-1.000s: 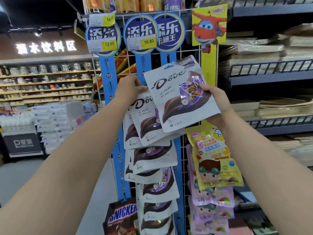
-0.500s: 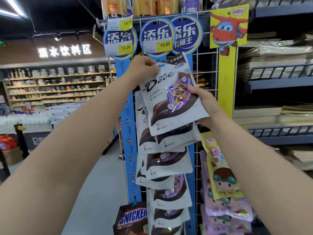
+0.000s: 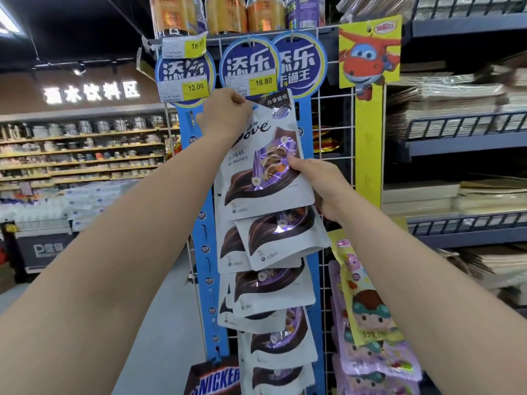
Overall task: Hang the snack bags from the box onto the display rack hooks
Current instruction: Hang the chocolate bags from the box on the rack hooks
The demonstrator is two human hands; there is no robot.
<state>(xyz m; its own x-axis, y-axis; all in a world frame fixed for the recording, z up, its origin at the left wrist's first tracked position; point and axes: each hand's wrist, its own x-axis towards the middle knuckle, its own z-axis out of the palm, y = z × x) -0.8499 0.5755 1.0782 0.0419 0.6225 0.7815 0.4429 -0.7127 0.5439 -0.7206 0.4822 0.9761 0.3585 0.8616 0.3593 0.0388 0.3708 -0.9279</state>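
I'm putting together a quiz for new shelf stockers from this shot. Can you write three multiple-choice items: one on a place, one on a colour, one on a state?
1. Where does the left hand grip the Dove bag?
A. its top left corner
B. its bottom edge
C. the middle of its front

2. What colour is the strip below the plane sign?
A. red
B. green
C. yellow

3. What is the right hand doing?
A. hanging idle
B. gripping the bag's right edge
C. pointing at a price tag

Answers:
1 A: its fingers pinch that corner.
2 C: the strip runs down from the sign in plain yellow.
3 B: its thumb lies on the bag's front and its fingers curl behind the right edge.
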